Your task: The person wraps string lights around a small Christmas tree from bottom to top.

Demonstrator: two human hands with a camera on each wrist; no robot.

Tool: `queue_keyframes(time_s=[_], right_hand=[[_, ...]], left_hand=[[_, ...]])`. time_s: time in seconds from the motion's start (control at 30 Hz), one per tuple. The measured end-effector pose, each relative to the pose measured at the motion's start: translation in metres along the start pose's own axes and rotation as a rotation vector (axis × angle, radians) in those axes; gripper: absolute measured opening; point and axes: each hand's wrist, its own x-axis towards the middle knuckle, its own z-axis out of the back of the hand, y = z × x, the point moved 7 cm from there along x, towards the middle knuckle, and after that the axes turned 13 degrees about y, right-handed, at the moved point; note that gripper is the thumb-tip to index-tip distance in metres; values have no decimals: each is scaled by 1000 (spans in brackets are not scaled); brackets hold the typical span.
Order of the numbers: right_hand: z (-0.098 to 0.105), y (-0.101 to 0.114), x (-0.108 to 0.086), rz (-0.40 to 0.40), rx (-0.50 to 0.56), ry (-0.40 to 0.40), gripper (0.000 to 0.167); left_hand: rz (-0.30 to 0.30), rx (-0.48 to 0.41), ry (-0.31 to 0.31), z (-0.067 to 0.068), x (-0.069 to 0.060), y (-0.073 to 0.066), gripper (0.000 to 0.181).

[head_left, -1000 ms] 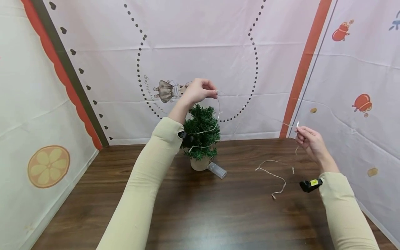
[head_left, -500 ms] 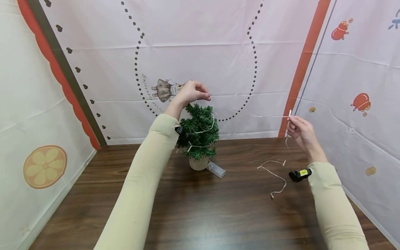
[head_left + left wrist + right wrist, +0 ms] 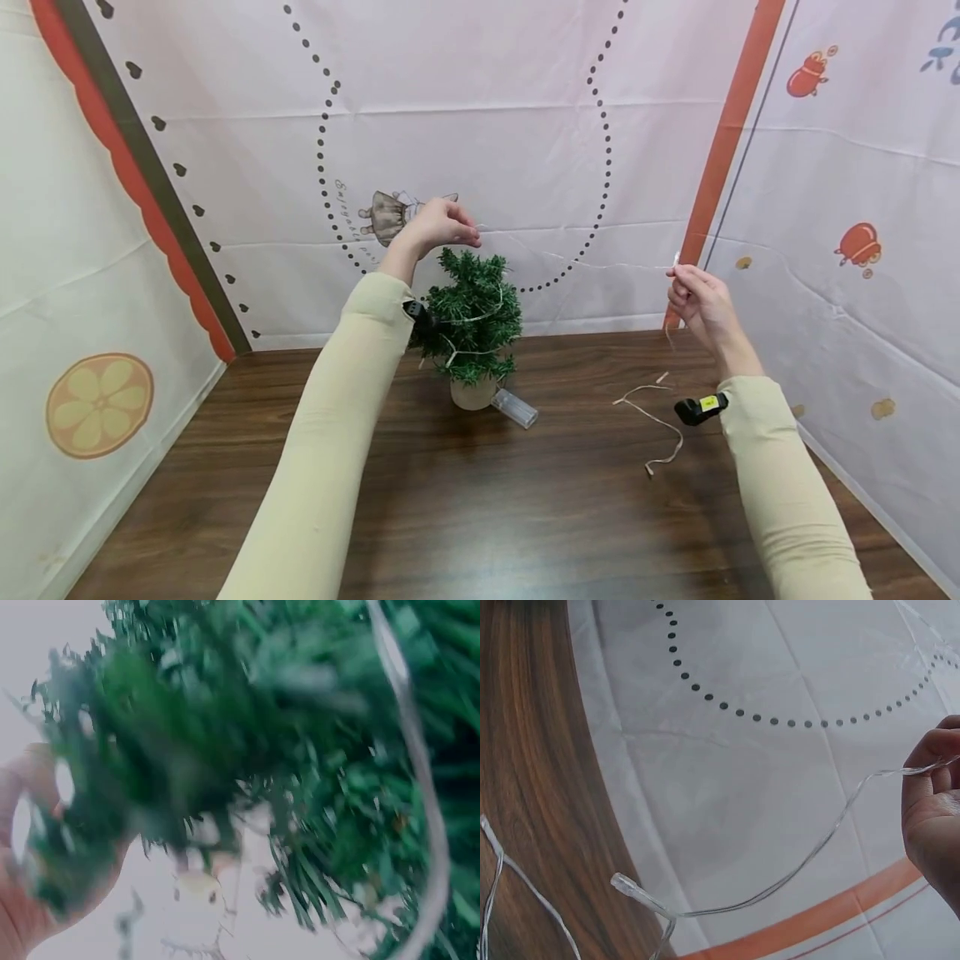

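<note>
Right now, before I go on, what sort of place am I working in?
Probably a small indoor booth set up for recording: printed cloth hangs behind and along both sides of the wood-grain table, and a black camera sits at the right wrist.

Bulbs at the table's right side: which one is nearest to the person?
The lowest bulb in the head view, at the wire's near tip; the other bulbs are farther back.
</note>
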Motion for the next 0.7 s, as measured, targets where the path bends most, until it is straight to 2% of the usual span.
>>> queue_keyframes(time_s=[0.13, 0.27, 0.37, 0.53, 0.7], right_hand=[[-9, -1, 6, -18, -20, 14, 22], [-17, 0, 15, -29, -27, 25, 20], [-24, 0, 23, -43, -28, 24, 20], [-37, -2, 36, -55, -47, 41, 18], [-52, -2, 49, -44, -74, 67, 17]], left_hand=[[23, -28, -36, 8, -4, 12, 14], [9, 21, -80, 12, -8, 18, 13], [-9, 39, -105, 12, -9, 22, 19], [-8, -8, -138, 14, -10, 37, 23], [20, -33, -208, 19, -12, 50, 21]])
